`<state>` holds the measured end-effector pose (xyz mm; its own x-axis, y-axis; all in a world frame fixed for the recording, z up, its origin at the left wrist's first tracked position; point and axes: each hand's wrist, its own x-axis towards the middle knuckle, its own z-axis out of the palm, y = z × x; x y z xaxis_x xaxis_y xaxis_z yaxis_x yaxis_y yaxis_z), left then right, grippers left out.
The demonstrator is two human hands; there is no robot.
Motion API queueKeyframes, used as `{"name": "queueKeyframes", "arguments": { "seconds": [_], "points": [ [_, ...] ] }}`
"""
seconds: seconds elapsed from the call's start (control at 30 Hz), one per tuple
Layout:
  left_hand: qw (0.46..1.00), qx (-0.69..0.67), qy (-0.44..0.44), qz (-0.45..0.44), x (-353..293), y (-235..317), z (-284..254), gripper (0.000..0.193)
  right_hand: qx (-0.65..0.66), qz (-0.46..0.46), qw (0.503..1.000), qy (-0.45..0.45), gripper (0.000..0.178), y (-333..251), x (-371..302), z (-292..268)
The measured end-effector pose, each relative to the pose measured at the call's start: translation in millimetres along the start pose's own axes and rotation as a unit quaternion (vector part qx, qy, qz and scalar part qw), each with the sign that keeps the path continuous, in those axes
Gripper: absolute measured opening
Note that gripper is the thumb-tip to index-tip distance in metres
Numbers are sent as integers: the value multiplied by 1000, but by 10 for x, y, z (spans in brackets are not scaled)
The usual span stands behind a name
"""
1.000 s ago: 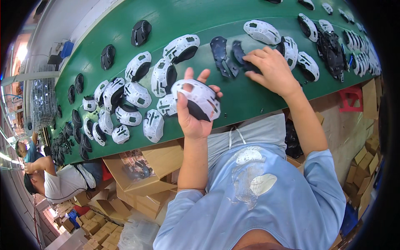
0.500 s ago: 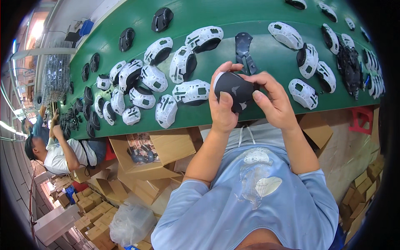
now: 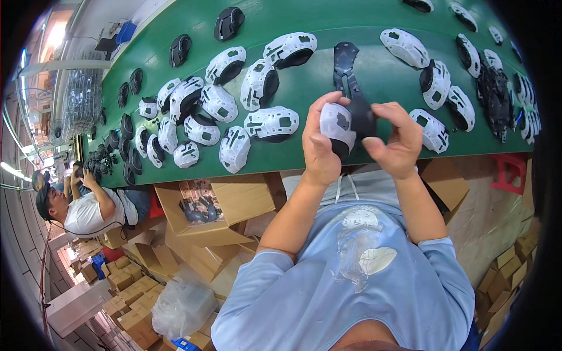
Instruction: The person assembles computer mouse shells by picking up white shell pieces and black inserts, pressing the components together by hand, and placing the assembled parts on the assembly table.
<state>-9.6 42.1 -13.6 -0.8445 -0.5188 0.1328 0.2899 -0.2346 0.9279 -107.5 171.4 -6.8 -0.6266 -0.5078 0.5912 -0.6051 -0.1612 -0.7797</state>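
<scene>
In my left hand (image 3: 319, 149) is a computer mouse body (image 3: 336, 124) with a white shell and a black lower part, gripped between thumb and fingers. My right hand (image 3: 401, 140) pinches a dark curved mouse cover (image 3: 362, 119) by its right edge, thumb below and fingers above. The cover stands on edge right beside the white shell; whether the two touch I cannot tell. Just beyond my hands, a black forked mouse top plate (image 3: 345, 57) lies on the green table (image 3: 374, 76).
Several white mouse shells (image 3: 271, 123) lie left of my hands, others (image 3: 430, 130) to the right. Black mouse parts (image 3: 494, 99) are heaped at far right. An open cardboard box (image 3: 243, 202) stands below the table edge. A co-worker (image 3: 93, 210) sits at far left.
The black cover was on the mouse body in both hands; now it is parted from it toward the right, baring the white shell. The co-worker's hands have risen toward the head.
</scene>
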Motion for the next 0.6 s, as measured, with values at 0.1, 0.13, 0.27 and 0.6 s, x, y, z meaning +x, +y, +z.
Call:
{"name": "queueKeyframes", "arguments": {
  "seconds": [0.1,0.13,0.27,0.6],
  "points": [
    [1000,-18,16,5,9,55,88,104,38,7,998,47,47,-13,-15,-24],
    [1000,-17,16,6,4,54,78,104,3,-9,1000,8,46,-30,-15,-13],
    [995,70,-3,66,16,-25,34,101,7,13,1000,-23,43,-64,-66,65],
    [998,-44,40,-16,46,3,18,47,-107,-23,989,-100,50,-96,-240,140]
  ]
}}
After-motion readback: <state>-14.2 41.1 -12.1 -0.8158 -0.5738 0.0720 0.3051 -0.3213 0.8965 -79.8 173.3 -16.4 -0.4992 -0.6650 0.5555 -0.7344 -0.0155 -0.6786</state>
